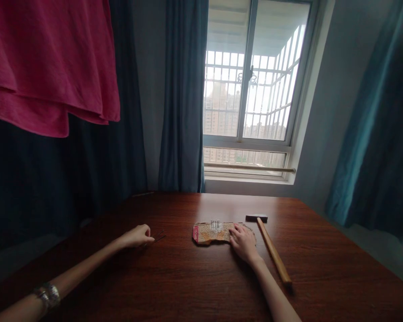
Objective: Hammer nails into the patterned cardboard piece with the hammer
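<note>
My left hand (138, 236) is low over the left of the table, its fingers curled in with thumb and forefinger close together. Several thin dark nails (159, 236) lie by its fingertips; whether one is in the fingers I cannot make out. Flat on the tabletop is a worn, patterned piece of cardboard (204, 234) with a pink left end. Several nails (215, 223) stand upright in a row near its far edge. My right hand (243, 241) rests on the cardboard's right part, fingers spread. Just right of it lies a hammer (273, 250) with a wooden handle and dark head.
The brown wooden table (201, 286) reaches back toward a barred window (248, 112). Blue curtains (184, 98) hang beside the window, and a pink cloth (53, 67) hangs at upper left. A bracelet (47, 296) circles my left wrist.
</note>
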Available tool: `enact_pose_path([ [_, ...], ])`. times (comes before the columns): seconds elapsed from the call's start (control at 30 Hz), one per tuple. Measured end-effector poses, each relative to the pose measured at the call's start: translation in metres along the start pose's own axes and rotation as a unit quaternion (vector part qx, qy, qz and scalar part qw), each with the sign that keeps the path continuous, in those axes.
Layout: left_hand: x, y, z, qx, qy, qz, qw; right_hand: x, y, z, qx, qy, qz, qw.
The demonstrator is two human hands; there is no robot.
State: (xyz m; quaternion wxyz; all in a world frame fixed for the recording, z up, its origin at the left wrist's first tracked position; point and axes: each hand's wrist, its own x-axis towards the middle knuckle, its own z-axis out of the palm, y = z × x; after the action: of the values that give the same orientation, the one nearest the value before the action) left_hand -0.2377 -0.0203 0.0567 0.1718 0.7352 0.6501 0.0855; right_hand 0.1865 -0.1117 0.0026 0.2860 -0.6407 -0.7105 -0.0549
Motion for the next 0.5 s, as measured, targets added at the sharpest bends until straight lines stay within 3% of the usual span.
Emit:
enact_pose_path([
  [0.23, -0.02, 0.031, -0.009, -0.002, 0.009, -0.003, 1.0, -0.001, 0.0, 0.001, -0.001, 0.006, 0.004, 1.0],
  [0.5, -0.009, 0.02, 0.002, -0.007, 0.031, -0.008, 0.999, -0.001, -0.002, -0.003, 0.006, 0.008, 0.011, 1.0],
])
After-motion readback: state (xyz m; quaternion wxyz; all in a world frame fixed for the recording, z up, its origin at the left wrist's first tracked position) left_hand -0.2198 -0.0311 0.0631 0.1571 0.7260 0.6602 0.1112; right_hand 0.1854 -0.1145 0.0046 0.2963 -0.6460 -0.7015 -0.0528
